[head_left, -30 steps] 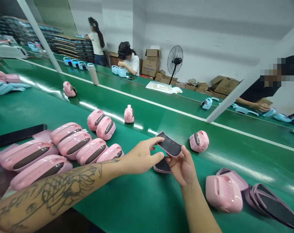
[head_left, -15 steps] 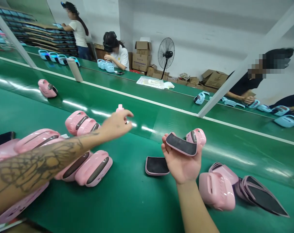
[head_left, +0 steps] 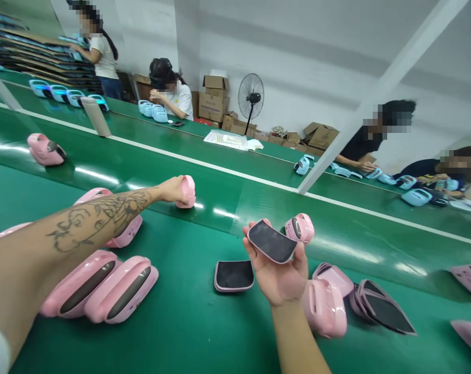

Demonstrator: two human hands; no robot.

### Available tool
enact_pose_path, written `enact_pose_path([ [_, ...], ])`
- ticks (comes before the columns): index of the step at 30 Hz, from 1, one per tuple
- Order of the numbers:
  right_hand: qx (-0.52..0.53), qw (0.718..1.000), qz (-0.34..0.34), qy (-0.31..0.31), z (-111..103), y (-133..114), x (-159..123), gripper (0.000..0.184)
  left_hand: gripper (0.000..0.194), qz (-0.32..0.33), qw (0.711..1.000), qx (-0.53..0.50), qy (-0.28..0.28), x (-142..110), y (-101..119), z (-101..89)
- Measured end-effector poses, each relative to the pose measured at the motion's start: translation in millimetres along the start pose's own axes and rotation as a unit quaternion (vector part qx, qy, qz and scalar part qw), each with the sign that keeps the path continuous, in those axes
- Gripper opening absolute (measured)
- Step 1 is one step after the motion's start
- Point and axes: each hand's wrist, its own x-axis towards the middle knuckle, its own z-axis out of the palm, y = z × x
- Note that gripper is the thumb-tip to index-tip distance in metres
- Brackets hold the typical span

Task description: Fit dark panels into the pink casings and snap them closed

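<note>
With my tattooed left arm stretched out, my left hand (head_left: 172, 190) grips a small pink housing with a handle loop (head_left: 188, 193) over the green belt; part of the fingers is hidden. My right hand (head_left: 280, 272), palm up, holds a curved pink-edged panel with a dark inner face (head_left: 272, 242). Just beyond that hand stands another pink housing (head_left: 303, 228). A short stack of similar dark-faced panels (head_left: 234, 275) lies to its left. At its right are a pink housing (head_left: 326, 309) and a pile of pointed panels (head_left: 389, 311).
Several pink housings (head_left: 132, 291) lie under and beside my left arm. Another pink housing (head_left: 44, 150) sits on the belt at far left. A slanted white post (head_left: 328, 150) and a beige bottle (head_left: 97, 117) stand beyond. Several co-workers (head_left: 178, 98) handle light blue housings across the line.
My left hand has closed on the pink housing from an open reach. The view has shifted to the right. My right hand keeps the panel, slightly tilted.
</note>
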Motion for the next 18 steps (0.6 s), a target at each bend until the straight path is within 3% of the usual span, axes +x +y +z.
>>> enact_pose_path([
  [5,-0.056,0.998,0.006,0.019,-9.3,8.4,2.8,0.058,0.065,0.039,0.995,-0.054,-0.069,-23.2,33.4,4.6],
  [10,-0.133,0.990,0.005,0.043,-2.4,23.6,-4.1,0.069,0.065,0.084,0.957,-0.231,-0.151,-95.3,62.0,23.8],
  [14,-0.183,0.983,0.013,0.022,12.5,33.1,-15.0,0.083,0.070,0.084,0.948,-0.281,-0.122,-143.5,73.1,46.1],
  [18,-0.235,0.972,-0.005,0.002,20.4,35.9,-22.1,0.084,0.090,0.067,0.950,-0.295,-0.079,-158.9,72.8,66.5],
])
